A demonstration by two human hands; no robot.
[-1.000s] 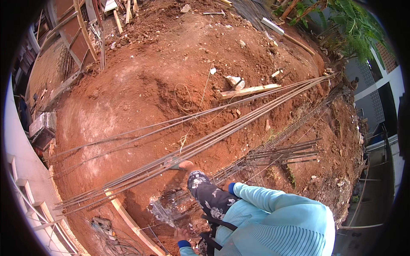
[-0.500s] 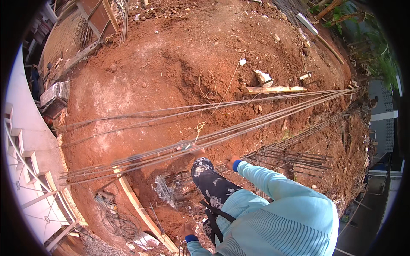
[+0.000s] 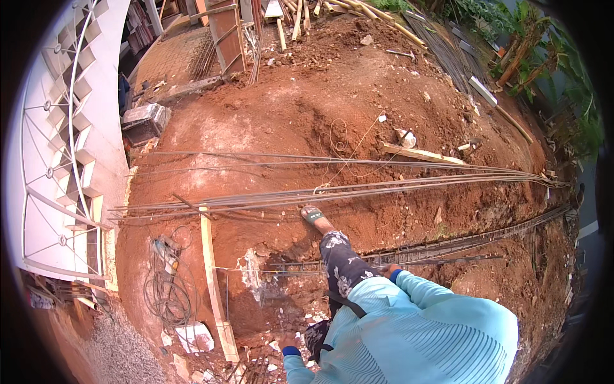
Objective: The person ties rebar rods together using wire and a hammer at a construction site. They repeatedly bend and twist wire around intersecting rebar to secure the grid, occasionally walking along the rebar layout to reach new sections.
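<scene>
Long steel rebars [image 3: 320,199] stretch across the red soil in front of me, fanned out at the left and bunched at the right. One sandalled foot [image 3: 313,215] is planted just on the near side of them. Closer in, a rebar cage [image 3: 448,245] lies along a trench and passes beside my legs. My right hand [image 3: 389,271], below a blue cuff, is at the near bars of this cage; its fingers are too small to make out. Low by my other leg, my left hand [image 3: 289,340] hangs over rubble, blurred, with its fingers unclear.
A timber plank [image 3: 216,281] runs from the rebars toward me, beside a tangled cable [image 3: 167,291] and a white block [image 3: 194,337]. A white wall with metal railing [image 3: 64,169] bounds the left. Another plank [image 3: 423,153] lies beyond the rebars.
My view has turned and shifted, so more ground and timber show at the far side. My leaning body stays above the trench, and my right hand remains by the cage.
</scene>
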